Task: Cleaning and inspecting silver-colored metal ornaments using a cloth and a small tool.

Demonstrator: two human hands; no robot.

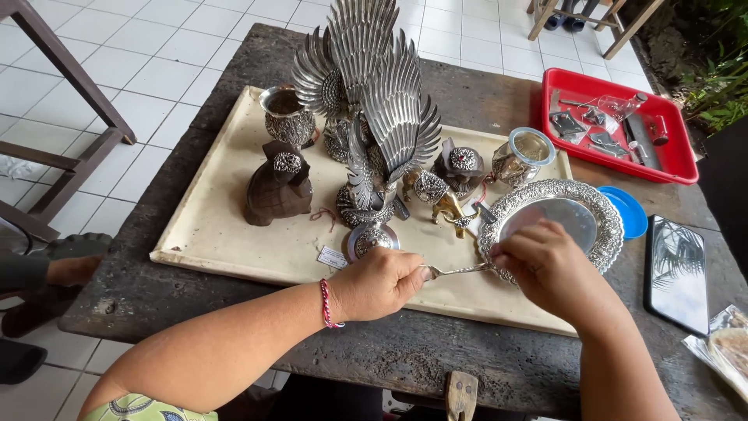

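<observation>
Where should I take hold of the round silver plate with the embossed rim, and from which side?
Grip the silver plate by its wide embossed rim on the far right edge, coming from the right. It lies flat; both hands, left and right, work a small silver tool at its near-left rim.

On your bench [195,304] lies a board [226,234] — on it the winged figures [374,109] stand behind, a plate [557,214] at its right end. The tray [678,164] sits right, further back — a phone [676,273] before it.
</observation>
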